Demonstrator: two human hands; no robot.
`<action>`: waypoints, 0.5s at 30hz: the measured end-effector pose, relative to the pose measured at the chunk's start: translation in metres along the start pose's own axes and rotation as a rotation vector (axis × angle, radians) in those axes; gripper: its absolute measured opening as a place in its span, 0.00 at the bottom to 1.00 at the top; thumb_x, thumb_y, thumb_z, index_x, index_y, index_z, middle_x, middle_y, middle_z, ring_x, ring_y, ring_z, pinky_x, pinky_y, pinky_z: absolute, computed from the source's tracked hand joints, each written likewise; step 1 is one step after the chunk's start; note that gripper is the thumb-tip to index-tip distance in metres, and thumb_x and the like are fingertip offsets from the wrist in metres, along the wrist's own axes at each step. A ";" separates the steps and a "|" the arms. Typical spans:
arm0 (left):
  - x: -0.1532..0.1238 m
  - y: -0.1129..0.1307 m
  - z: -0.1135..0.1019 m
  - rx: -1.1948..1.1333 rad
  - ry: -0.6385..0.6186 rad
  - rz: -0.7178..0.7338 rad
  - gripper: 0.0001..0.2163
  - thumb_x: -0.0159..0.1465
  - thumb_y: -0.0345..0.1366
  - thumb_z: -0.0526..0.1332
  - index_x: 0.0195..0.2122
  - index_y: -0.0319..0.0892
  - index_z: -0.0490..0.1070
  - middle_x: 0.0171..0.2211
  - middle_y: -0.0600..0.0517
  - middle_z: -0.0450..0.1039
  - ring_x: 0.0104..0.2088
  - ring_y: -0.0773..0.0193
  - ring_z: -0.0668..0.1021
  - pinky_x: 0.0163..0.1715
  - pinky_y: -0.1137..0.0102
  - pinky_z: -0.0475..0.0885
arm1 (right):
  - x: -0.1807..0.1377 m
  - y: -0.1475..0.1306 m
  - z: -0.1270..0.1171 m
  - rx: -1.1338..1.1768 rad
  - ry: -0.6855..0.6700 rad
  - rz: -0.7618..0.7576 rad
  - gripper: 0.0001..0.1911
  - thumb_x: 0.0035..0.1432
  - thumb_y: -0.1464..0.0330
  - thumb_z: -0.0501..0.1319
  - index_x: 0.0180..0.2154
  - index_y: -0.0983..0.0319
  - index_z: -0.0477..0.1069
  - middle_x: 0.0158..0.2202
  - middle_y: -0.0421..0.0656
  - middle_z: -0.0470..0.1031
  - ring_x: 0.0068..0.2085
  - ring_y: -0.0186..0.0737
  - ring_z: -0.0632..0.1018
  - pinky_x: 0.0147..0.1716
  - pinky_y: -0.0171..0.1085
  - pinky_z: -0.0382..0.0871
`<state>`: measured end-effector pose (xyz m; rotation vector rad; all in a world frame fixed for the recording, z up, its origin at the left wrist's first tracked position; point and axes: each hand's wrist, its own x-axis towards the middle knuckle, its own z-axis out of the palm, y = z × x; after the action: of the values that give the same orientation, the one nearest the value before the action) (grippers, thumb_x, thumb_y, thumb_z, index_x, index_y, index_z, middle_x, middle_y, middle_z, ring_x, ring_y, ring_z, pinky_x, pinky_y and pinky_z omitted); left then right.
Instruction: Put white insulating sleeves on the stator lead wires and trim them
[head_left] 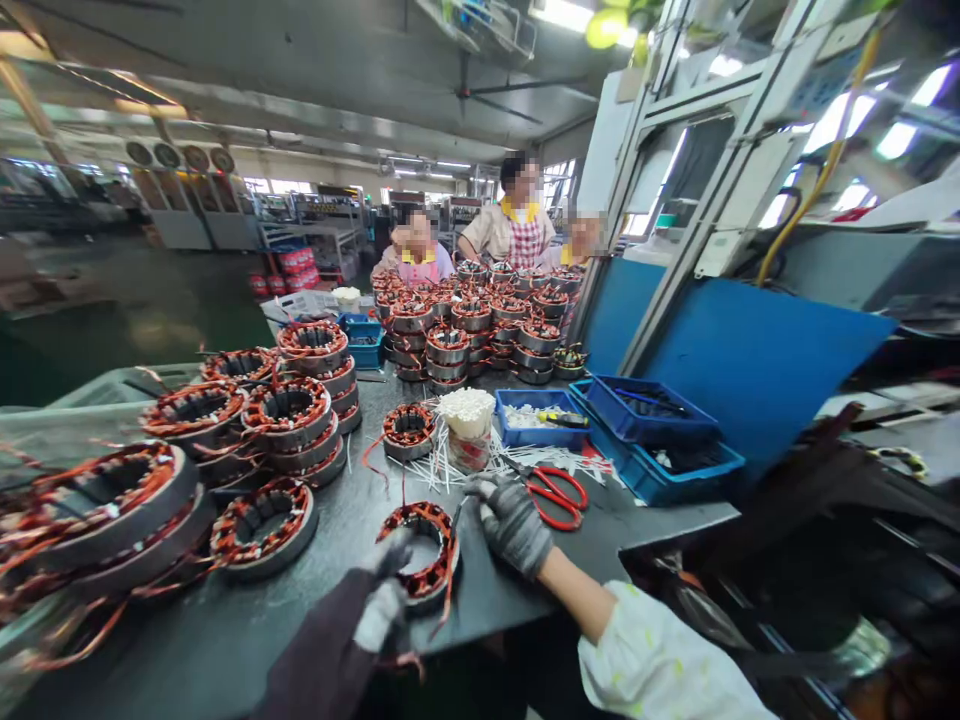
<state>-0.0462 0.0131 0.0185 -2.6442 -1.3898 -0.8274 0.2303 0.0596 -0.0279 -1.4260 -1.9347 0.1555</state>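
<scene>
On the bench [517, 605], the ring [448, 590] in hand is sitting nearer the person than the jar [469, 452] and slightly to its left, lying flat with its wound side up, presumably so the leads are showing. The left hand [387, 585] is resting over its left rim, seemingly steadying it; blur is hiding whether the fingers are gripping or only pressing. The right hand [511, 525] is pinching what looks like the upper end of a dark lead [457, 515], probably holding it clear of the winding. Scissors [556, 497] are lying to the right of the jar and nearer than it, handles facing the person, likely for easy reach. Loose sticks [444, 468] are spreading around the jar's foot, and a blue tray [536, 438] is standing just to its right. Stacks [296, 440] of rings are standing left of the jar, seemingly saving bench room. The left forearm is reaching up from below in a dark sleeve [319, 645]; the right is angling inward from a pale sleeve [667, 655], its gloved knuckles facing up and its fingers curling toward the ring.
</scene>
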 end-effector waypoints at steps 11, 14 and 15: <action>0.009 0.000 0.025 0.044 0.053 0.232 0.17 0.61 0.27 0.53 0.47 0.45 0.75 0.35 0.48 0.81 0.36 0.57 0.81 0.43 0.63 0.73 | -0.036 -0.049 -0.016 0.357 -0.286 -0.211 0.19 0.65 0.56 0.57 0.53 0.54 0.75 0.57 0.47 0.76 0.56 0.51 0.74 0.61 0.53 0.61; 0.036 -0.004 0.009 -0.267 -0.092 -0.142 0.11 0.65 0.35 0.53 0.33 0.44 0.76 0.24 0.49 0.76 0.26 0.59 0.77 0.31 0.66 0.71 | -0.031 -0.038 -0.004 0.937 -0.056 0.387 0.20 0.58 0.48 0.63 0.33 0.57 0.77 0.37 0.45 0.81 0.41 0.44 0.78 0.49 0.44 0.72; 0.043 -0.007 0.003 -0.441 -0.098 -0.260 0.14 0.67 0.39 0.52 0.31 0.44 0.75 0.23 0.50 0.74 0.24 0.60 0.76 0.29 0.67 0.71 | -0.027 -0.033 0.002 1.075 0.022 0.581 0.23 0.57 0.45 0.63 0.28 0.58 0.74 0.30 0.44 0.79 0.32 0.40 0.77 0.39 0.40 0.74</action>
<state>-0.0306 0.0502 0.0344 -2.8847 -1.7877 -1.1662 0.2067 0.0244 -0.0266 -1.1224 -1.0104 1.2235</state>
